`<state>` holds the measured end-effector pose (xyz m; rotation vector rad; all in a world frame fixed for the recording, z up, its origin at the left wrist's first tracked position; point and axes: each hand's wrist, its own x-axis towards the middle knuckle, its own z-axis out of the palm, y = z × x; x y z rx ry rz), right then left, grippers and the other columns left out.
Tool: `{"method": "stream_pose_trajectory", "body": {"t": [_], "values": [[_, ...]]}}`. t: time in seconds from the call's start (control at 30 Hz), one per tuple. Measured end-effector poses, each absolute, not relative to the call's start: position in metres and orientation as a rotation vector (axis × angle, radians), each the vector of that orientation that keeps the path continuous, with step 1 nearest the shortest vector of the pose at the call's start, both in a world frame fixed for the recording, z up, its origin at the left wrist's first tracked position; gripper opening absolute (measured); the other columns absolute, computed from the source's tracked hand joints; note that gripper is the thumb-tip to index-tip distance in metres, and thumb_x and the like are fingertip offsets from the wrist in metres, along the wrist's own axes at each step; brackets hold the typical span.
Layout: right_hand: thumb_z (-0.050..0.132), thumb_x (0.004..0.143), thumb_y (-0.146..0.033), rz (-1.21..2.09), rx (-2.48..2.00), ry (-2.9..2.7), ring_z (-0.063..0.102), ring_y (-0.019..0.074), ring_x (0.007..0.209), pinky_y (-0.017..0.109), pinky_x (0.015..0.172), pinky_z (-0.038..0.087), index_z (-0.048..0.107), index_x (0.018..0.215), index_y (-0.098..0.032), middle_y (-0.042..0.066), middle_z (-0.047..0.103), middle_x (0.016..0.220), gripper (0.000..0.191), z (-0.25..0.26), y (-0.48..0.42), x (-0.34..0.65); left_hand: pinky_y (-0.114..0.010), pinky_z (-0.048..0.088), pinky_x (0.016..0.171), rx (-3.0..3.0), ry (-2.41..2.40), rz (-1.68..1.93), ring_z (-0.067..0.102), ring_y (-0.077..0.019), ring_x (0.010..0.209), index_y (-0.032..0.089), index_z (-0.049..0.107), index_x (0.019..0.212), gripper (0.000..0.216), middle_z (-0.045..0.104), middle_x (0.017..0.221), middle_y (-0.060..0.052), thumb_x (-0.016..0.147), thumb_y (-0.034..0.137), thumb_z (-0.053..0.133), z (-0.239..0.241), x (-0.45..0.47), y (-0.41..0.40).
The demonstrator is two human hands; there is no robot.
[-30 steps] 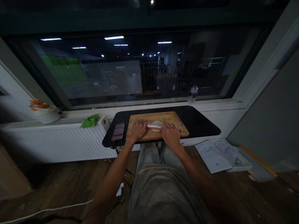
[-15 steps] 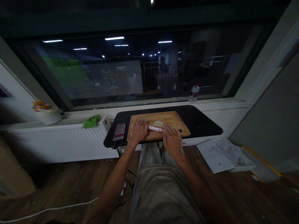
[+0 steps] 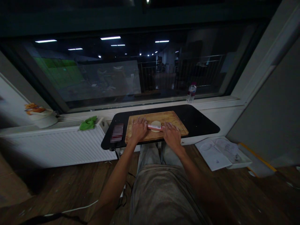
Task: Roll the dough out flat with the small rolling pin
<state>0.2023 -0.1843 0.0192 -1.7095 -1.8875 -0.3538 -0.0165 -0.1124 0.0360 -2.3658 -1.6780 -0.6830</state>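
Observation:
A rolling pin [image 3: 154, 127] with a red-and-white label lies across a round, flat piece of pale dough [image 3: 155, 122]. Both rest on a wooden cutting board [image 3: 168, 115]. My left hand [image 3: 140, 128] is closed over the pin's left end, fingers pointing forward. Over the right end, my right hand [image 3: 172, 132] presses down in the same way. The dough shows in front of and behind the pin, between the two hands. The pin's ends are hidden under my palms.
The board sits on a black table [image 3: 201, 122] against the windowsill. A pixelated flat object [image 3: 117, 132] lies left of the board. A water bottle [image 3: 191, 92] stands on the sill. On the radiator [image 3: 70, 140] are a green cloth [image 3: 88, 123] and a white pot [image 3: 43, 118].
Both hands and the pin have moved forward relative to the dough; the pin now crosses its middle instead of its near edge. The camera view has turned slightly.

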Motion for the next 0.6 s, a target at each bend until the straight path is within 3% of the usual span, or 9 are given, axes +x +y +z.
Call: {"method": "stream_pose_trajectory", "body": {"t": [0.27, 0.6], "values": [[0.025, 0.123, -0.036, -0.331, -1.799, -1.906, 0.06, 0.034, 0.154, 0.048, 0.13, 0.04, 0.071, 0.153, -0.006, 0.024, 0.07, 0.159, 0.062, 0.028, -0.167, 0.205, -0.077, 0.02, 0.139, -2.389, -1.677, -0.697, 0.037, -0.0375, 0.172, 0.024, 0.068, 0.156, 0.054, 0.063, 0.17, -0.012, 0.119, 0.034, 0.03, 0.042, -0.014, -0.112], [0.028, 0.123, -0.035, -0.325, -1.922, -1.911, 0.067, 0.0315, 0.142, 0.042, 0.125, 0.042, 0.08, 0.133, -0.013, 0.02, 0.081, 0.14, 0.057, 0.049, -0.15, 0.205, -0.077, 0.018, 0.139, -2.369, -1.635, -0.643, 0.04, -0.0407, 0.17, 0.019, 0.07, 0.153, 0.054, 0.068, 0.163, -0.017, 0.117, 0.034, 0.033, 0.054, -0.007, -0.103]]}}
